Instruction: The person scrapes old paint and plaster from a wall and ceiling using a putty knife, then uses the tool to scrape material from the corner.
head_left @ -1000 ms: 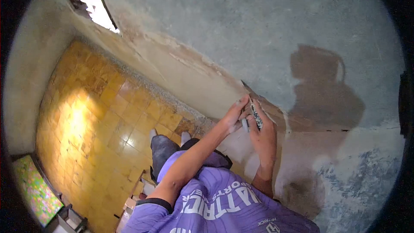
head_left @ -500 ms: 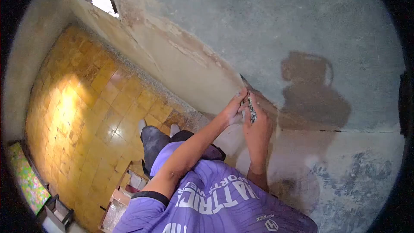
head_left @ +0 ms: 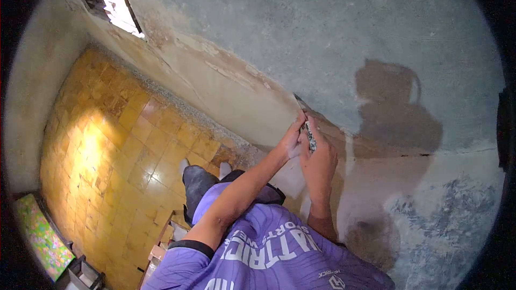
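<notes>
Against the wall (head_left: pixel 258 27), my right hand (head_left: pixel 320 156) is wrapped around the black-and-white speckled handle of a scraper (head_left: pixel 311 137). Its thin blade points up and left, its tip right at the ragged edge between grey-blue plaster and the paler lower band. My left hand (head_left: pixel 292 138) is closed beside it, thumb and fingers at the front of the handle near the blade's base. The fingers hide part of the blade.
A slatted window (head_left: pixel 110 0) opens at the upper left. Yellow floor tiles (head_left: pixel 129 156) run along the wall's foot. A wooden box (head_left: pixel 156 252) with things in it stands beside me, and a flowered cloth surface (head_left: pixel 43 233) lies at the lower left. My shadow falls on the wall.
The view has shifted slightly, so more of the window shows. Both hands stay together on the scraper; more of its blade is visible above the fingers now.
</notes>
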